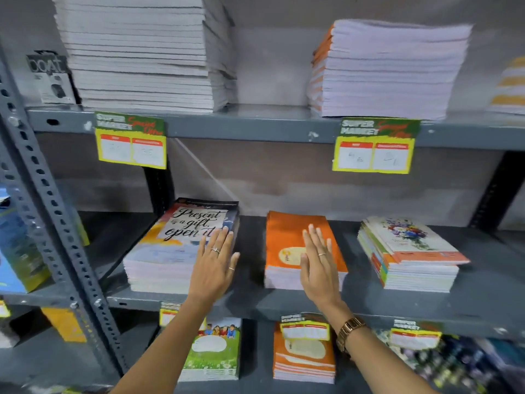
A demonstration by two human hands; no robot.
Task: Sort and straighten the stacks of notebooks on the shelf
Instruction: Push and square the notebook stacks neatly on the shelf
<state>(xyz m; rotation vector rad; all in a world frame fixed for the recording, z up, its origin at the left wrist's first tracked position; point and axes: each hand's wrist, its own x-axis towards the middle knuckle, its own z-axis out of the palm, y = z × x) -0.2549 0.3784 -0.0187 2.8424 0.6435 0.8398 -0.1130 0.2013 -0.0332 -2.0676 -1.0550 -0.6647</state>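
Nearest the camera, two bare forearms reach up and forward toward the middle shelf (284, 304) of a grey metal rack. The right wrist wears a gold-coloured watch (350, 331). Below the arms, on the bottom shelf, sit a small stack with a green meadow cover (213, 351) and a short orange stack (304, 356), with yellow price tags hanging from the shelf edge in front of them.

The left hand (214, 263) is flat and open, fingers spread, gripping nothing; it lies over the right front corner of the stack of notebooks with the "Present a gift, open it" cover (176, 245), though whether the palm presses on it cannot be told. The right hand (318, 258) is likewise open with fingers together, held flat over the orange stack of notebooks (287, 240) in the middle of that shelf; contact cannot be made out. The two hands are apart, one on each stack. To the right, well apart from the orange stack, a third stack with a flower cover (409, 251) sits slightly fanned, its layers uneven.

Farther up, two green and yellow price tags (130, 140) (375, 146) hang from the top shelf. Above them stand a tall white stack (142, 52) on the left and another tall stack with orange spines (389, 69) to the right
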